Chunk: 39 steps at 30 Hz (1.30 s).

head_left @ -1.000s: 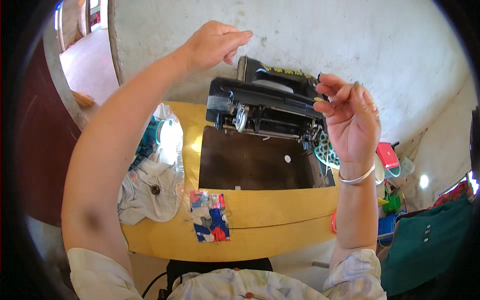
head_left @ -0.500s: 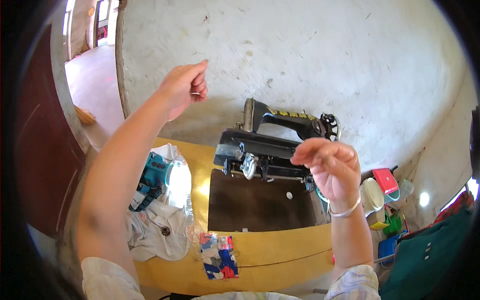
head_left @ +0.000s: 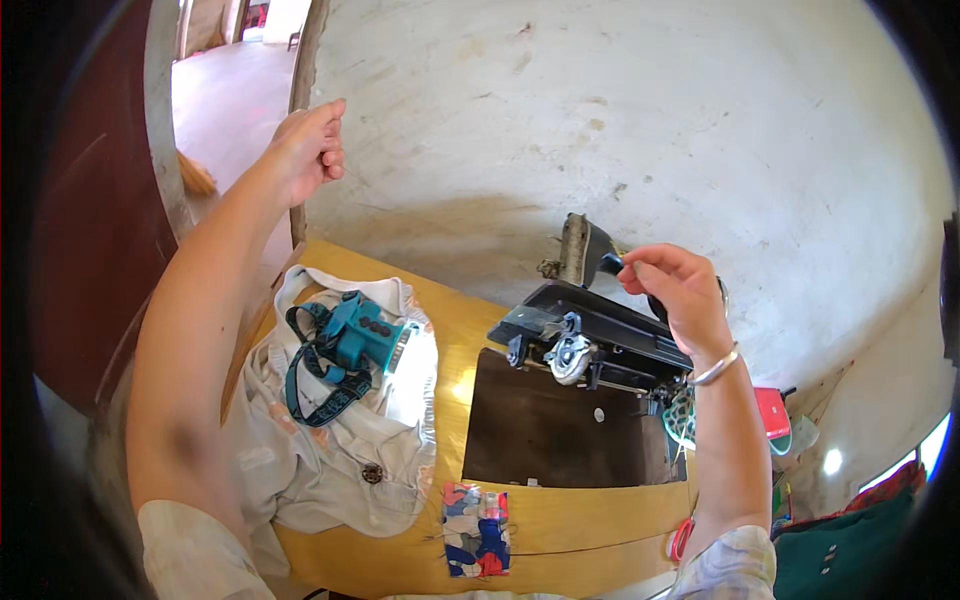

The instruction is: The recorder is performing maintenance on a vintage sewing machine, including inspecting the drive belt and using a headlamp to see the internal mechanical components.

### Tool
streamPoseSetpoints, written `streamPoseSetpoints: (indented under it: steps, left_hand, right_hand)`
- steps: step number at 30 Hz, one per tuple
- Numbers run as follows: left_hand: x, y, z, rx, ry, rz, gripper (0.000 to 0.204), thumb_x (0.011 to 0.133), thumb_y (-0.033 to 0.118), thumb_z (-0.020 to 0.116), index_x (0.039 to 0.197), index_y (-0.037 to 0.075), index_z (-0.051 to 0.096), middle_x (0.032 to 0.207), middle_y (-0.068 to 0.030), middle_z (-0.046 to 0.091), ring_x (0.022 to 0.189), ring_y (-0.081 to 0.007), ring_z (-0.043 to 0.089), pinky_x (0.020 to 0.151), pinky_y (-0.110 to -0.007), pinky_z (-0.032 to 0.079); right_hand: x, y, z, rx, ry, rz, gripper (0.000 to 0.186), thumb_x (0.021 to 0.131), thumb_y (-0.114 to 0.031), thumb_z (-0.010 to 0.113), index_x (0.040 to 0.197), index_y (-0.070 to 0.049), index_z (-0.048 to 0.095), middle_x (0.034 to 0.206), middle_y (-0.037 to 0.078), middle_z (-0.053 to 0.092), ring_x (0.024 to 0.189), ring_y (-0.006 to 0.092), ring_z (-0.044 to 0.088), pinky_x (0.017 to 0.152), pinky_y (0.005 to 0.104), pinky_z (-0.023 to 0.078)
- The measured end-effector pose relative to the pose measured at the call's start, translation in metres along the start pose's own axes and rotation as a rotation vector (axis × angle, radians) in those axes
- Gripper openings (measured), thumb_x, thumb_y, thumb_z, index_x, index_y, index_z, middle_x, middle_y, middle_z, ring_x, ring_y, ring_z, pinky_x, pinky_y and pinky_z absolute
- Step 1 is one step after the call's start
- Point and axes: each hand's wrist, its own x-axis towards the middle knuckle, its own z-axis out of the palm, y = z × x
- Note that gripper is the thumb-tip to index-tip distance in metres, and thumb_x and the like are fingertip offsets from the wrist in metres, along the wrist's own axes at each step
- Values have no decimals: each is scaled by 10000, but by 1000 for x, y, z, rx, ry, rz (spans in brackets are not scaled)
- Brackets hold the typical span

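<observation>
My left hand point(head_left: 312, 152) is raised in front of the wall near the doorway, its thumb and fingers pinched together. My right hand point(head_left: 684, 300), with a bangle point(head_left: 716, 364) at the wrist, is closed in a pinch in front of the sewing machine. Whatever either pinch holds is too fine to make out. The black sewing machine point(head_left: 620, 325) is tipped back on its hinges, showing its underside and the silver shuttle part point(head_left: 570, 357). My right hand and forearm hide its far end. Below it gapes the dark opening point(head_left: 560, 430) in the yellow sewing table point(head_left: 400, 555).
On the table's left lies a pale garment point(head_left: 330, 480) with a teal headlamp point(head_left: 365, 335), switched on, and a small dark round piece point(head_left: 372, 474). A multicoloured patterned cloth point(head_left: 476, 530) is near the front edge. Red-handled scissors point(head_left: 682, 540) lie beside my right forearm.
The view has swung left, so the machine and table sit further right and more of the headlamp shows. My right fingers have closed from a looser, spread pose; my left hand stays pinched and raised.
</observation>
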Motion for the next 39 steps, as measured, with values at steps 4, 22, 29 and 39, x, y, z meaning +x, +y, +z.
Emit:
streamPoseSetpoints:
  steps: [4,22,29,39]
  left_hand:
    - [1,-16,-13,140,75,71,341,821,317,538,596,160,336,500,44,270,420,-100,292,407,-272,270]
    - [26,16,82,-648,-110,428,283,861,187,456,601,127,364,526,-18,317,462,-147,337,513,-322,368]
    - [12,-36,83,-873,32,313,290,871,222,464,615,138,357,533,6,300,500,-133,346,549,-313,372]
    - [15,-67,72,-697,-4,251,344,879,265,442,573,122,375,528,-12,338,525,-156,375,595,-317,386]
  right_hand:
    - [15,3,17,-197,-106,46,165,821,-93,553,921,30,601,812,77,627,763,107,581,686,234,461]
    - [89,26,50,-143,-442,462,198,876,-196,478,850,-12,544,556,-34,421,487,49,370,445,194,292]
    - [93,30,29,-47,-76,379,198,874,-187,481,768,-28,531,482,-60,318,410,47,241,392,209,200]
    - [100,19,29,-59,-127,340,206,876,-210,496,793,-24,528,496,-49,298,427,58,274,407,200,216]
